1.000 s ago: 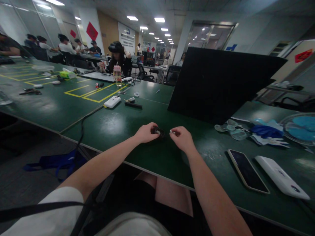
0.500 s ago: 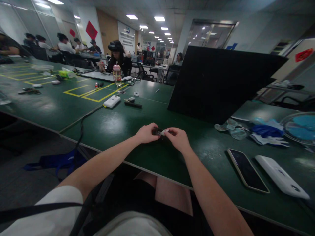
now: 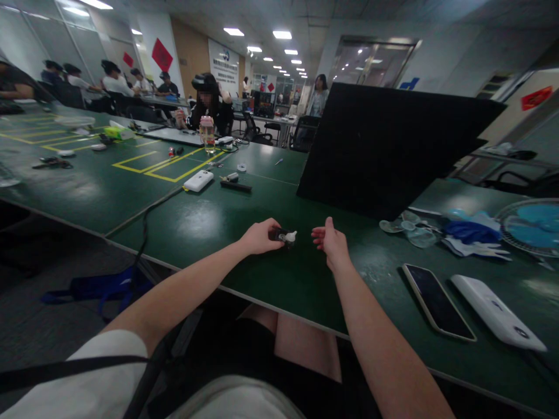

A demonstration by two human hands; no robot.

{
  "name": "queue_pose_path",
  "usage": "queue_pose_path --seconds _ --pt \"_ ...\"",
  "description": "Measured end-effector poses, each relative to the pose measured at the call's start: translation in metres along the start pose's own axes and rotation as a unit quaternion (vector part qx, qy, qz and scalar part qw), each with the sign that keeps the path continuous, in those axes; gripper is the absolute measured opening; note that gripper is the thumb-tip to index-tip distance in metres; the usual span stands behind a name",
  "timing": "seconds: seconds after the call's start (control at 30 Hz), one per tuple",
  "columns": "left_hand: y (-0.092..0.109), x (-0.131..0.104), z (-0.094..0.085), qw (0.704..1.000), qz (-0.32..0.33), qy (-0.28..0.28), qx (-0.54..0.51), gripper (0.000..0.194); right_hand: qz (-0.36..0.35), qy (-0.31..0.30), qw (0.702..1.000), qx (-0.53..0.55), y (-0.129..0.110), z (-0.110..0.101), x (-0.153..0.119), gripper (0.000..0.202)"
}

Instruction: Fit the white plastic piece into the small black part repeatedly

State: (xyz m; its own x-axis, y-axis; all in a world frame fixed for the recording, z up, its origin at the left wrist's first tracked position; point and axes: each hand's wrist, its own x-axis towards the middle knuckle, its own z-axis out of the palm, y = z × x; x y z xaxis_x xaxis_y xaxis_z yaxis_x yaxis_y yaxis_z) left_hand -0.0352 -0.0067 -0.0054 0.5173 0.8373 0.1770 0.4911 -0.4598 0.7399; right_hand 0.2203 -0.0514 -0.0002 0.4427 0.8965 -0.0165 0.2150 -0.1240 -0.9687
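Near the middle of the green table (image 3: 174,220), my left hand (image 3: 262,237) grips a small dark object (image 3: 279,235) between thumb and fingers. A small whitish piece (image 3: 291,236) sits at the right end of that object; its details are too small to tell. To the right, my right hand (image 3: 334,241) is raised apart from the object, thumb up and fingers spread, with nothing visible in it.
Behind my right hand stands a large black panel (image 3: 384,151). A phone (image 3: 438,301), a white device (image 3: 498,311), gloves (image 3: 474,235) and a fan (image 3: 533,226) lie right. Further back are a white power bank (image 3: 198,181), a dark bar (image 3: 236,186) and a bottle (image 3: 208,135).
My right hand has let go of the whitish piece and moved right, its fingers opening. My left hand keeps its place and hold. A person in the background has risen higher in view.
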Motion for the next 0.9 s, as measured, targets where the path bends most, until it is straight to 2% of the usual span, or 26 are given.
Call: queue_pose_path --seconds 0.13,0.6,0.9 --pt "0.0009 -0.0008 -0.0016 1.000 -0.001 -0.003 -0.005 0.049 0.009 0.028 1.000 0.002 0.0055 -0.0023 0.0043 0.065" --pt "-0.0005 0.0004 -0.0003 1.000 0.008 -0.002 0.004 0.048 0.027 0.032 0.999 0.028 0.0121 -0.0031 0.0092 0.068" --pt "0.0020 -0.0005 -0.0020 1.000 0.001 -0.011 -0.001 0.047 0.036 0.032 0.999 0.017 0.0046 -0.0048 0.0039 0.064"
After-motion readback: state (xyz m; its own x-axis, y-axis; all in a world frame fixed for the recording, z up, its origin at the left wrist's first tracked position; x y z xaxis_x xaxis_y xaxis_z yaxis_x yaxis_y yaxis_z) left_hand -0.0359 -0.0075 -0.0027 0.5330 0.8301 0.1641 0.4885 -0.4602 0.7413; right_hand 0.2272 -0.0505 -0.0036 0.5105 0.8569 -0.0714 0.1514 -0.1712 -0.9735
